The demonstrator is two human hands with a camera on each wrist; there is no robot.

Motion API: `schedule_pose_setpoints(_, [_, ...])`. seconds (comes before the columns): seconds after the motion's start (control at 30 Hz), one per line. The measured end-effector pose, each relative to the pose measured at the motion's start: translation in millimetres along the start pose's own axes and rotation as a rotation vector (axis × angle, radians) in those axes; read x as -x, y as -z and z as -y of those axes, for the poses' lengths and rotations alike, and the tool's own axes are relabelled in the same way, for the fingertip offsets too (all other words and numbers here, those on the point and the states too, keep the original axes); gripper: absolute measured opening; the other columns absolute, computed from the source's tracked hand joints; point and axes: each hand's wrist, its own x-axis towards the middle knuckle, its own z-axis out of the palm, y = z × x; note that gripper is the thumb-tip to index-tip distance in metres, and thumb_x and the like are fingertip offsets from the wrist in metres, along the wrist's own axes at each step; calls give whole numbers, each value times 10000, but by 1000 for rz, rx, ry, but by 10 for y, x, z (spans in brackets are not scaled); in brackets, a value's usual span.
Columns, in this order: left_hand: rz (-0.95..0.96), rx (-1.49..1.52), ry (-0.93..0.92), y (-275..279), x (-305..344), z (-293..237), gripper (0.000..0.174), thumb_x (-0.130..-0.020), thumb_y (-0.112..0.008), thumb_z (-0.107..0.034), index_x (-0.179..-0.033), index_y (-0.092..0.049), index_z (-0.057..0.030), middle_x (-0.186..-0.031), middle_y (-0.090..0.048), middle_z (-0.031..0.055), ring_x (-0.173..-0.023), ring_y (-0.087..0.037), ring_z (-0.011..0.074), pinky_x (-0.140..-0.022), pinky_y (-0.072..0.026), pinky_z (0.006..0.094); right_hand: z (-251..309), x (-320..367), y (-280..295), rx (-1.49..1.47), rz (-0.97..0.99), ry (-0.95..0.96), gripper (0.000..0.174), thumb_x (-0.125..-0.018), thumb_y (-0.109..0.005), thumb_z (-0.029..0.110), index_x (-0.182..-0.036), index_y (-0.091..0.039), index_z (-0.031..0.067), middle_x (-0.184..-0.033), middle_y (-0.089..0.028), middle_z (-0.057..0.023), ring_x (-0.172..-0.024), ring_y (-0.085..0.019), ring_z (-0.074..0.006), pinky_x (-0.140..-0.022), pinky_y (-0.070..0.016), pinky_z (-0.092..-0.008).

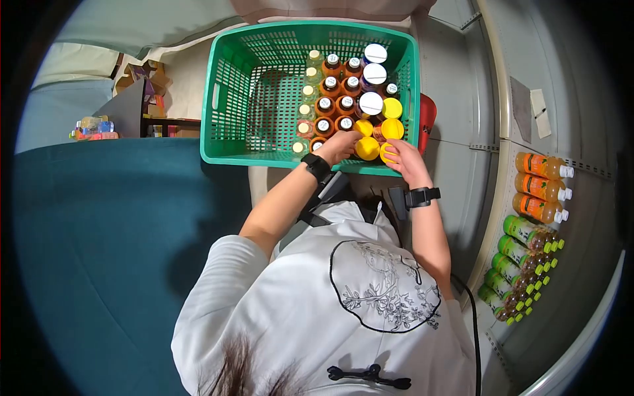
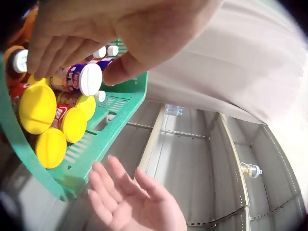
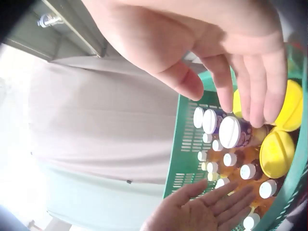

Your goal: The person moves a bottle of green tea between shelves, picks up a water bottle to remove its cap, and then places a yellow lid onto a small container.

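A green plastic basket holds rows of bottles and canisters. Several yellow-lidded canisters stand at its near right corner, with white-lidded canisters behind them. White-capped bottles of orange-brown drink fill the middle. My left hand hovers at the near rim, left of the yellow lids, its fingers loosely extended and holding nothing. On the other side of those lids is my right hand, fingertips close to the yellow lid at the corner. Seen from the left wrist, the right hand has its palm bare and fingers spread.
Pale yellow-capped bottles line up left of the orange-brown ones. On the right-hand shelf lie orange-labelled bottles and green-labelled bottles. A red object sits against the basket's right side. A dark teal surface spreads to the left.
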Motion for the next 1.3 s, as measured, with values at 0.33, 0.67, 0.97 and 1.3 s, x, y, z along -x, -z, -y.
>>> schedule_pose_setpoints(0.33, [-105,-19,122,-91,-322,187,242,-799,-452,-257,-904,-454,-38,-692,-434,56,-601,-413,139,-557,-344,257,-297,-472,-67,112,1,-206,383,-773,-520,339,-1078,-449,118,-971,-460,-32,-919,-439,-205,-784,-365,-359])
schedule_pose_setpoints(0.67, [-59,108,84,-129,-276,245,544,-808,-449,-295,-1241,-285,-8,-1250,-312,242,-1180,-297,335,-974,-229,393,-184,-598,-115,299,13,-289,488,-755,-515,377,-1144,-397,106,-1094,-394,-76,-964,-385,-284,-815,-338,-423])
schedule_pose_setpoints(0.97, [-58,107,62,-126,-256,259,532,-811,-446,-289,-1253,-282,-42,-1257,-301,227,-1159,-310,356,-959,-249,413,-200,-723,-197,372,96,-354,482,-778,-474,395,-1175,-377,139,-1241,-322,-97,-1051,-333,-329,-865,-283,-474])
schedule_pose_setpoints(1.3, [-56,-53,32,-232,-219,149,532,-773,-458,-187,-1282,-308,-152,-934,-467,51,-666,-400,138,-689,-386,300,-357,-827,-218,374,-39,-222,341,-785,-447,284,-1048,-470,68,-958,-480,-55,-845,-443,-178,-689,-375,-373])
